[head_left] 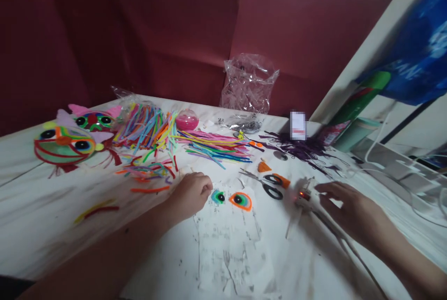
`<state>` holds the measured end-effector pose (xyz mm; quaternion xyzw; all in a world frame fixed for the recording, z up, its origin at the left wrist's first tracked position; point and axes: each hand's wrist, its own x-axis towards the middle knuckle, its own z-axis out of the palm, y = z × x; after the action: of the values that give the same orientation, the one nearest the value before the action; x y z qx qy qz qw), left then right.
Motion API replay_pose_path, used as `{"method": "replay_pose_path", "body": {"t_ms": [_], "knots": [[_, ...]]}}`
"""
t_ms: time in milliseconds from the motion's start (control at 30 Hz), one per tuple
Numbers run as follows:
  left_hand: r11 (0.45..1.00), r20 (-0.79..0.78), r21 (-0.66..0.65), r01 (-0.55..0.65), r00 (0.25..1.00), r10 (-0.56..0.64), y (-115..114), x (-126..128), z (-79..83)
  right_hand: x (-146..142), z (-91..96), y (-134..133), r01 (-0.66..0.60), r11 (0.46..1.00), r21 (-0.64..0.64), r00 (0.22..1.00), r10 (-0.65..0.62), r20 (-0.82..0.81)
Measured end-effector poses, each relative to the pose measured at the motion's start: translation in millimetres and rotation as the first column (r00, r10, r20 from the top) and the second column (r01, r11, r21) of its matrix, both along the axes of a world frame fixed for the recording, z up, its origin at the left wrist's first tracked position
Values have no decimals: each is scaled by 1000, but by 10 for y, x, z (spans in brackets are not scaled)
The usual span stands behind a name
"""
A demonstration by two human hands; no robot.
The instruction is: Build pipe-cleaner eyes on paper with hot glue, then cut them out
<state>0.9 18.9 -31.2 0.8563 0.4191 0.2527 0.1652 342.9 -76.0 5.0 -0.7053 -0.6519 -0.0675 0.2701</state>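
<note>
My left hand [193, 193] rests on the table with its fingers curled together. Whatever is between them, if anything, is hidden. Just right of it, on a worn printed sheet [226, 244], lie a blue-green eye piece [219, 197] and an orange-rimmed eye piece [240, 201], both with black centres. My right hand [340, 200] hovers with bent fingers and a gap by the thumb, its fingertips beside a white glue gun [305, 193] with a lit red light. Whether they touch it is unclear. Black-handled scissors [270, 186] lie open between the hands, near orange felt pieces [264, 166].
Several pipe cleaners [216, 144] lie in bundles behind my left hand. Two decorated masks [64, 144] sit at far left. Purple strands [303, 146] spread at back right, near a pink-filled clear ball [187, 119] and a clear plastic bag [249, 83]. A cord trails from the glue gun.
</note>
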Motion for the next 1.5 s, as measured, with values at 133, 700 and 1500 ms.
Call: {"method": "replay_pose_path", "body": {"t_ms": [133,700,1500], "knots": [[1000,-12,-15,-11,1000,11,-35,15,-19,-837,78,189,-570,815,-99,821,563,-96],[999,-88,41,21,996,-18,-30,18,-129,-1524,-310,717,-694,681,-235,662,731,164],[999,35,-39,16,999,-15,33,49,-96,-1550,-307,741,-656,701,-280,694,706,142]]}}
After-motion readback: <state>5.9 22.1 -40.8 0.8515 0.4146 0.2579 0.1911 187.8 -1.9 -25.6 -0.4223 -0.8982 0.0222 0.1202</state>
